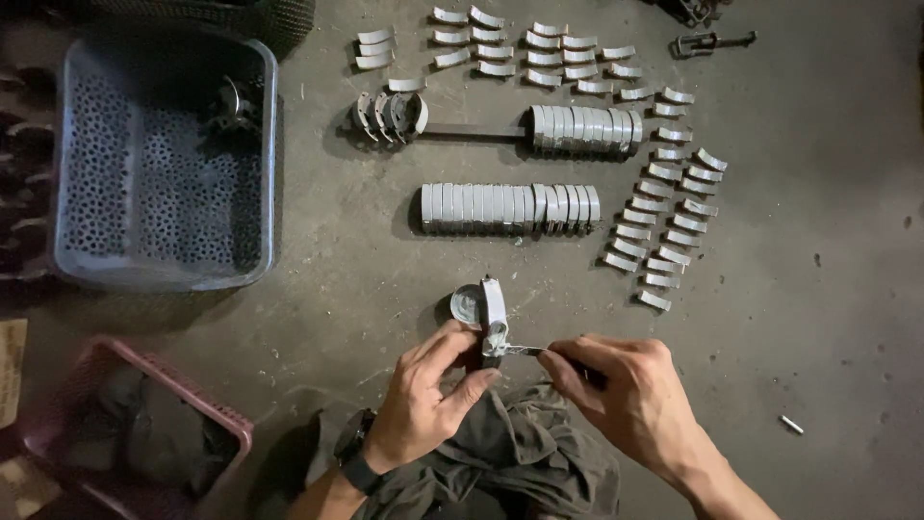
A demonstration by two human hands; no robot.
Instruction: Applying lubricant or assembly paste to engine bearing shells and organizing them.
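My left hand [423, 395] grips a curved grey metal shell piece [494, 313], held upright over the floor. My right hand [626, 395] pinches a thin metal tool [525, 351] whose tip touches the lower end of that piece. A small round tin [467, 305] sits on the floor just behind the piece. A dark cloth [520, 453] lies under both hands.
Several curved metal shells lie in rows on the concrete floor [818, 318], with packed stacks at centre [510, 208] and further back [585, 129]. A grey perforated basket [159, 164] is at left, a pink basket [135, 424] at lower left. A small pin [791, 424] lies at right.
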